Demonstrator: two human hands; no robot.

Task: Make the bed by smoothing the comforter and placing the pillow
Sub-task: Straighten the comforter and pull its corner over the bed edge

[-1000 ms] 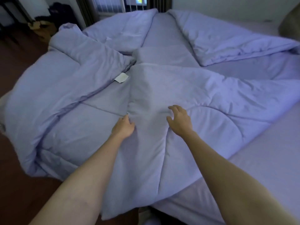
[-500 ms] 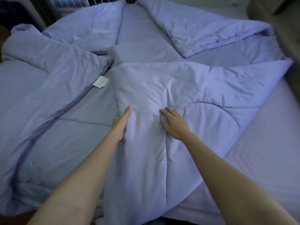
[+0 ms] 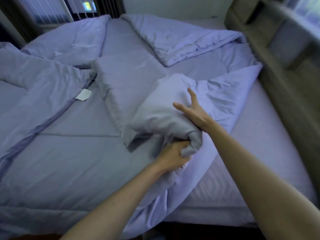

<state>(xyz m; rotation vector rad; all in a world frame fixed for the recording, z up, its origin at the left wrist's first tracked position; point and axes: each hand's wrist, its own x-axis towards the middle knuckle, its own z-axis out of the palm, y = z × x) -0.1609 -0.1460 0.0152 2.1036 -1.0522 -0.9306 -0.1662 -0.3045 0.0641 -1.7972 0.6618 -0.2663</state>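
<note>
Comforter in pale lilac covers most of the bed, rumpled and folded over itself in several places rather than lying flat. Near the middle, a thick fold of it is bunched up into a raised hump. The left hand has its grip closed tight around the lower end of that bunched fold, fingers curled into the fabric. The right hand lies against the right side of the same hump with its grip wide open, fingers spread and pressed to the cloth, holding nothing. Both bare forearms reach in from the bottom edge.

A white tag lies on the comforter to the left of the hump, close to a darker seam. Farther back, another corner of the comforter is folded over toward the centre, and a further folded part sits at the far left. On the right, the fitted sheet of the bed lies bare where the comforter has been pulled off it. A padded headboard in a dull brown runs along the right edge. Vertical blinds show at the far side of the room. I cannot tell whether any of the folded shapes is a pillow.
</note>
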